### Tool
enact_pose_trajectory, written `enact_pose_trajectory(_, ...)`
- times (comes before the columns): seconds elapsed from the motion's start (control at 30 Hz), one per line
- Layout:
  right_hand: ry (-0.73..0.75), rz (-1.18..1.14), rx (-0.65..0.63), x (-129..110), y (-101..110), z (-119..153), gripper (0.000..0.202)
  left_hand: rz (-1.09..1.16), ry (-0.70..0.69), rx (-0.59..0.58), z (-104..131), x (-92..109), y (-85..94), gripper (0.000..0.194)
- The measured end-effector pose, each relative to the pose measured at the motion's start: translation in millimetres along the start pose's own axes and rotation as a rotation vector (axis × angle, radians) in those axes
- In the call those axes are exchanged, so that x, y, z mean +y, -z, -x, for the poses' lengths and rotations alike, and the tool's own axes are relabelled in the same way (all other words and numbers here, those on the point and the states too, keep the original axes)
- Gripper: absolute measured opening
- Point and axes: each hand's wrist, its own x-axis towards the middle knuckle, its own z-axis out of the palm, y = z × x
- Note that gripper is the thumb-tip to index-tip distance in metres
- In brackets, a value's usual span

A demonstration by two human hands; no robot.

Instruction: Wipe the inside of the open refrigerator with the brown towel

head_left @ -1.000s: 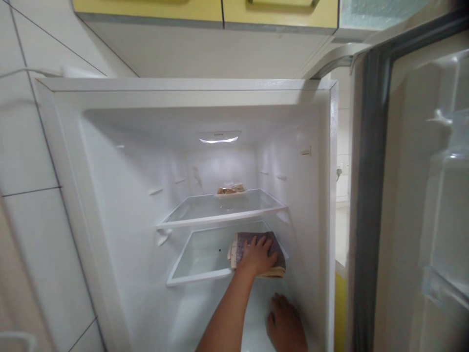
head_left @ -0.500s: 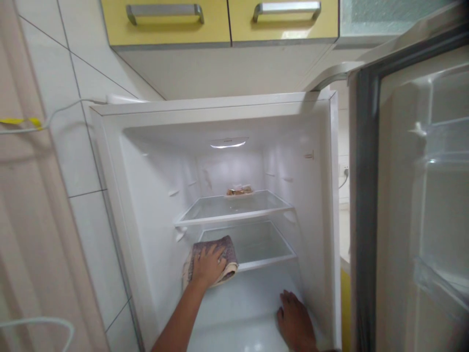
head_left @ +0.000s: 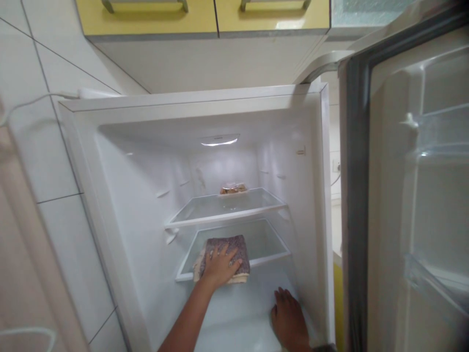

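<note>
My left hand [head_left: 220, 266] presses on a folded grey-purple and beige cloth [head_left: 234, 244], fingers spread across its top, keeping hold of it. Beneath the cloth is the front edge of the lower glass shelf [head_left: 271, 239] in the fridge, and part of the cloth hangs over that white rim. My right hand [head_left: 290, 318] rests low at the right, near the fridge's inner right wall [head_left: 306, 244]. Its fingers lie extended, close together, with nothing seen in them; the fingertips point inward.
An upper glass shelf [head_left: 225, 208] carries a small wrapped food pack [head_left: 233, 189] at the back. The fridge door [head_left: 357, 195] stands open at the right, with clear door racks [head_left: 436, 283]. Yellow cabinets [head_left: 146, 22] hang above. A tiled wall [head_left: 54, 161] is at the left.
My left hand and the cloth have moved right along the lower shelf's front edge, uncovering its left corner. My right hand stays in about the same place. The view has shifted slightly.
</note>
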Motion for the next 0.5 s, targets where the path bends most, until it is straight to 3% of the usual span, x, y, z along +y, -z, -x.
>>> enact_pose_trajectory(0.17,-0.016,-0.024,0.057,2,-7,-5,0.053,0.053,-0.143,-0.025,-32,79,-12.9,0.070)
enact_pose_trajectory(0.27,-0.028,-0.052,0.063,6,-15,-8,0.056,0.077,-0.192,-0.031,-50,111,-21.5,0.073)
enact_pose_trajectory(0.4,-0.029,-0.202,0.186,14,-29,-10,0.069,0.080,-0.226,-0.003,-69,120,-29.3,0.072)
enact_pose_trajectory(0.5,-0.052,-0.310,0.410,15,-25,-17,0.070,0.071,-0.235,0.013,-80,114,-31.1,0.070)
